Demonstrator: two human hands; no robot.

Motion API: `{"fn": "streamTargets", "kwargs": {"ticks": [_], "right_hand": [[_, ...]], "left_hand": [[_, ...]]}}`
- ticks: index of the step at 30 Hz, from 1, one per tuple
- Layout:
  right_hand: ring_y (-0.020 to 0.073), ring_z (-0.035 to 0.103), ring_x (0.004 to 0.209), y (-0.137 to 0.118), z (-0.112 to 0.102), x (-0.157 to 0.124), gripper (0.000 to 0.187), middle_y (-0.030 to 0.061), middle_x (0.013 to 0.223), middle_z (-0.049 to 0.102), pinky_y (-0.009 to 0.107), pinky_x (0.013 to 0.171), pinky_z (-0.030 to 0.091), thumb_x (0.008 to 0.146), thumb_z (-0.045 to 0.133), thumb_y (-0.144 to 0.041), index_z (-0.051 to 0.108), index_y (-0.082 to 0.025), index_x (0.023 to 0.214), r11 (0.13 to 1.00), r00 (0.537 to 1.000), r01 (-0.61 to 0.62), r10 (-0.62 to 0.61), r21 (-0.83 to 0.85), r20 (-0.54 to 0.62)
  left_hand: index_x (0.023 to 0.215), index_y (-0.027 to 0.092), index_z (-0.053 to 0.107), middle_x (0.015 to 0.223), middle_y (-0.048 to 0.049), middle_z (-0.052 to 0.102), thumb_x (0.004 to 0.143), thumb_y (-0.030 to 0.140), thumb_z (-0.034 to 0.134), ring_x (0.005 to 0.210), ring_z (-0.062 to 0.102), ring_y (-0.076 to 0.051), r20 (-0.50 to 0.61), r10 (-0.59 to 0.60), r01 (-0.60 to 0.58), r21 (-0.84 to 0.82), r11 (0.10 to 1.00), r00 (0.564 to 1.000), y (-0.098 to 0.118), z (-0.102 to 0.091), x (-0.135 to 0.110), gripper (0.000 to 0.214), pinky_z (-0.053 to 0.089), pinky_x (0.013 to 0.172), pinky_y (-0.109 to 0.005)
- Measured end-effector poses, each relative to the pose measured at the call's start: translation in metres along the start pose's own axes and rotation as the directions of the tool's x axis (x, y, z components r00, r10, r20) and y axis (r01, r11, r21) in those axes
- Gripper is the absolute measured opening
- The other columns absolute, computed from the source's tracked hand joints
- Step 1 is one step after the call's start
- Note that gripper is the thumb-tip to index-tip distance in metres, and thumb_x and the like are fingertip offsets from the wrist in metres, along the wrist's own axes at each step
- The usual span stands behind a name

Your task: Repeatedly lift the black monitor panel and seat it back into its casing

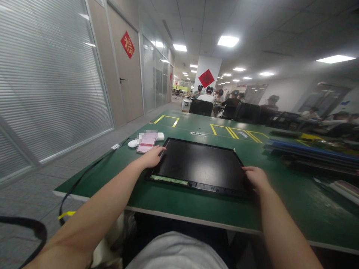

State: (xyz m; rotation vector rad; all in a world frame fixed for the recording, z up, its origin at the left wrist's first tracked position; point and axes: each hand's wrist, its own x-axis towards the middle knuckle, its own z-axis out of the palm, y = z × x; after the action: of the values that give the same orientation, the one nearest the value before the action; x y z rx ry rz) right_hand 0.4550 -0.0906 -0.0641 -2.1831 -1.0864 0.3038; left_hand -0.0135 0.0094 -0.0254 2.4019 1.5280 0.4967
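A flat black display panel (200,164) lies on the green table (280,194) in front of me, with a thin green circuit strip (168,179) along its near edge. My left hand (153,156) rests on the panel's left edge, fingers curled over it. On the panel's near right corner sits my right hand (256,177), fingers bent down on the edge. Both forearms reach in from below.
A pink-screened phone (146,142) and a white device (160,136) lie left of the panel, and a black cable (84,173) runs off the table's left side. Stacked flat panels (308,153) sit at right. Seated people and chairs (200,107) are beyond the table.
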Motion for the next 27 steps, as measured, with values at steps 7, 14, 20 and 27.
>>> {"fn": "streamTargets", "kwargs": {"ticks": [7,14,20,27], "right_hand": [[0.0222,0.067,0.091,0.004,0.002,0.005,0.048,0.0094,0.098,0.074,0.027,0.079,0.049,0.060,0.052,-0.004,0.076,-0.017,0.099,0.999,0.997,0.045,-0.044,-0.018,0.057],[0.0223,0.068,0.087,0.001,0.002,0.002,0.047,0.0098,0.096,0.074,0.028,0.074,0.050,0.064,0.050,-0.008,0.076,-0.017,0.102,1.000,0.997,0.008,-0.006,-0.027,0.071],[0.0217,0.067,0.095,0.009,0.008,0.008,0.045,0.0080,0.101,0.073,0.026,0.078,0.050,0.064,0.050,-0.008,0.076,-0.018,0.099,0.998,0.997,0.062,-0.061,-0.010,0.056],[0.0220,0.067,0.095,0.008,0.008,0.006,0.039,0.0088,0.100,0.074,0.029,0.081,0.050,0.067,0.050,-0.010,0.075,-0.018,0.097,0.999,0.997,0.052,-0.052,0.006,0.063]], "left_hand": [[0.138,0.016,0.051,0.139,-0.0109,0.057,0.080,0.007,0.042,0.126,0.054,-0.024,0.065,-0.064,0.065,-0.013,0.998,0.996,-0.006,0.001,0.001,0.060,0.041,0.103,-0.032],[0.134,0.013,0.056,0.138,-0.0109,0.057,0.079,0.006,0.042,0.127,0.053,-0.023,0.052,-0.052,0.052,-0.007,0.999,0.997,-0.003,-0.001,-0.001,0.057,0.038,0.106,-0.030],[0.131,0.013,0.058,0.135,-0.0108,0.060,0.076,0.003,0.042,0.124,0.056,-0.023,0.019,-0.059,0.060,-0.037,0.998,0.998,0.001,-0.003,-0.003,0.058,0.041,0.104,-0.031],[0.126,0.017,0.063,0.131,-0.0093,0.063,0.076,0.003,0.042,0.121,0.058,-0.023,0.002,-0.051,0.051,-0.044,0.998,0.999,-0.005,0.000,-0.001,0.056,0.041,0.103,-0.031]]}}
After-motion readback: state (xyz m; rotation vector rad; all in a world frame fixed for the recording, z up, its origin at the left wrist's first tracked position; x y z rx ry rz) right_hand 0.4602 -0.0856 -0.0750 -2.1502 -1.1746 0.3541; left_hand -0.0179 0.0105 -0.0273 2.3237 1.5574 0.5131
